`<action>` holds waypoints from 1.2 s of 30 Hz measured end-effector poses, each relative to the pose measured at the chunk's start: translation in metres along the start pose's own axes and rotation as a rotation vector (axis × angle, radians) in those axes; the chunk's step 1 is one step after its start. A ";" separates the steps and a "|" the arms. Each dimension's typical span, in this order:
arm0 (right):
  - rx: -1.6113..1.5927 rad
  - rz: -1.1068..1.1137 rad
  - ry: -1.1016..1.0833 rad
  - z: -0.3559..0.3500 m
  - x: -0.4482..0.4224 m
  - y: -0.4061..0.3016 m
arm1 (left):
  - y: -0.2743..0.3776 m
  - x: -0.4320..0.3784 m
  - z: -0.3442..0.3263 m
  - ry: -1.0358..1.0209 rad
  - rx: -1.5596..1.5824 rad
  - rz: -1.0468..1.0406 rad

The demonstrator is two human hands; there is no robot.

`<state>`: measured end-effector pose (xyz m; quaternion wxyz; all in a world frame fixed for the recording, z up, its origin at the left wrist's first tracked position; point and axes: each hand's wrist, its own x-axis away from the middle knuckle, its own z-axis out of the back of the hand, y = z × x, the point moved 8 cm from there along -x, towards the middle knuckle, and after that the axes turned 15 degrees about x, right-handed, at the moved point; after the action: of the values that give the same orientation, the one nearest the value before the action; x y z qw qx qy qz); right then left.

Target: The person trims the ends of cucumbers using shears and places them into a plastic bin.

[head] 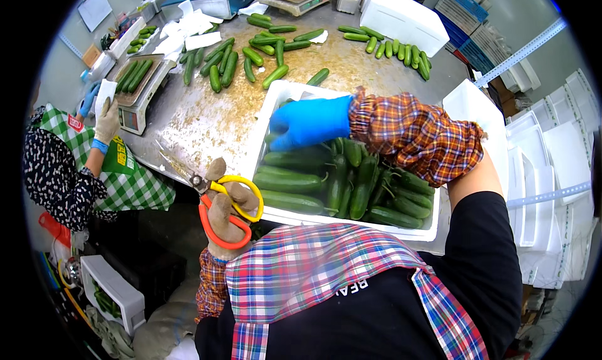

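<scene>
My left hand [229, 219], in a soiled knit glove, grips a pair of scissors [201, 183] with one yellow and one orange handle loop. The blades point up and left, over the table's front edge. My right hand [305, 123], in a blue rubber glove, is above the far left part of a white foam box [348, 228]. Its fingers point left and look blurred, and what lies under the palm is hidden. Cucumbers [291, 181] fill the box, some lying crosswise and others pointing away from me.
Loose cucumbers [225, 64] lie across the metal table [188, 111]. A co-worker's gloved hand [107, 120] holds a white piece beside a scale [134, 108] bearing cucumbers. An upright foam box [404, 19] stands at the back, and foam boxes [526, 195] are stacked right.
</scene>
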<state>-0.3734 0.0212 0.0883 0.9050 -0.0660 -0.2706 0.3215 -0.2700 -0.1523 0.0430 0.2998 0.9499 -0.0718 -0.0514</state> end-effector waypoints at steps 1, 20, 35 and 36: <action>-0.001 0.003 -0.002 -0.004 -0.003 -0.005 | 0.000 0.001 0.003 0.064 0.015 0.001; -0.061 -0.032 -0.160 -0.044 0.008 -0.038 | -0.007 0.003 -0.006 -0.073 -0.151 0.017; -0.116 0.421 -0.231 -0.037 0.010 -0.062 | -0.003 0.004 -0.016 -0.103 -0.164 0.021; -0.116 0.419 -0.229 -0.038 0.013 -0.063 | -0.003 0.004 -0.016 -0.109 -0.162 0.023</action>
<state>-0.3106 -0.0182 0.0803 0.7766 -0.1359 -0.3699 0.4915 -0.2631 -0.1415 0.0545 0.3720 0.9174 -0.0944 -0.1052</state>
